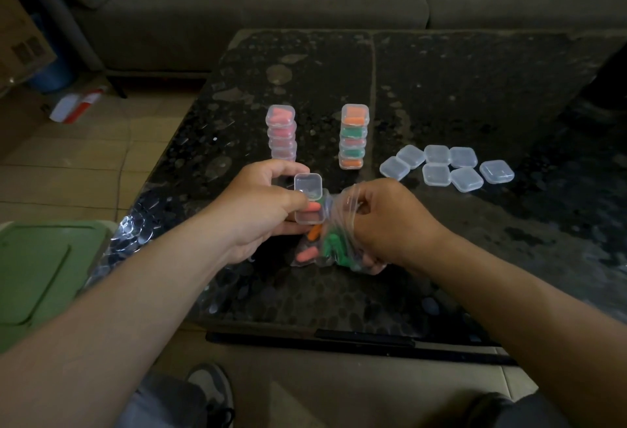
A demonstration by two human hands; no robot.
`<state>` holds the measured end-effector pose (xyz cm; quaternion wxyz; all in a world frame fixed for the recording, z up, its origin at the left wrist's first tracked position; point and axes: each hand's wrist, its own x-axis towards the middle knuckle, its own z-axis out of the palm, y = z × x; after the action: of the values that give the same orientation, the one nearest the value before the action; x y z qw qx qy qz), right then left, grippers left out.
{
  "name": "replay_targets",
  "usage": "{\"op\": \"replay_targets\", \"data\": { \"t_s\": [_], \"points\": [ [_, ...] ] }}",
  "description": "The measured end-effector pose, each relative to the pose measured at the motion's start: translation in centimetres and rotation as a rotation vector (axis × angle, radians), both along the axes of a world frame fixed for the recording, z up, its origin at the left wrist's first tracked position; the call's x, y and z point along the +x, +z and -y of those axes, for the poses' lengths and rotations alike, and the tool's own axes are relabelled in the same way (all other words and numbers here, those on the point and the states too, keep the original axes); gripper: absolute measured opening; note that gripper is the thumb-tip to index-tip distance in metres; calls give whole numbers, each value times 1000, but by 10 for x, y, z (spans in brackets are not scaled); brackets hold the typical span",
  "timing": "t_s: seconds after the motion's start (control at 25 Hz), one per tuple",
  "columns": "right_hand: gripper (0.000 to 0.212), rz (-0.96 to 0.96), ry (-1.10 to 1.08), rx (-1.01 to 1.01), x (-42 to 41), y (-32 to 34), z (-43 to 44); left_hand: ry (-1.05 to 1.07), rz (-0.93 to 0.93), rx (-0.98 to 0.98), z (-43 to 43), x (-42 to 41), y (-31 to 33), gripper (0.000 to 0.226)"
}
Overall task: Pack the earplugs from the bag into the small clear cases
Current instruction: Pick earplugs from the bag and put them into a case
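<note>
Dark table [441, 88]: left hand [261, 210] holds case [308, 187] (open), right hand [386, 224] grips bag [327, 251]

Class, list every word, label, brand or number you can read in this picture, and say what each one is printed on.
No text can be read.
Cardboard box: dark printed marks, too blurred to read.
Red and white packet on the floor: print too small to read.
Clear cases and bag: no label shows.

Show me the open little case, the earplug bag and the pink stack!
open clear case [308, 186]: head view, on its raised lid.
earplug bag [324, 249]: head view, on the lower part holding earplugs.
stack of pink-filled cases [281, 132]: head view, on the stack's middle.
</note>
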<state>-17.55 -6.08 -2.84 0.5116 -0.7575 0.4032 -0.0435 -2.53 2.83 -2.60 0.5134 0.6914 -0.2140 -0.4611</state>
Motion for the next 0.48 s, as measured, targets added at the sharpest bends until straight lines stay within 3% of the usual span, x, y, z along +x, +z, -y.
{"op": "replay_targets", "data": {
  "t_s": [0.48],
  "points": [
    [11, -82, 161, -281, 1, -4, 5, -37, 60, 11, -1, -3, 1, 43]
  ]
}}
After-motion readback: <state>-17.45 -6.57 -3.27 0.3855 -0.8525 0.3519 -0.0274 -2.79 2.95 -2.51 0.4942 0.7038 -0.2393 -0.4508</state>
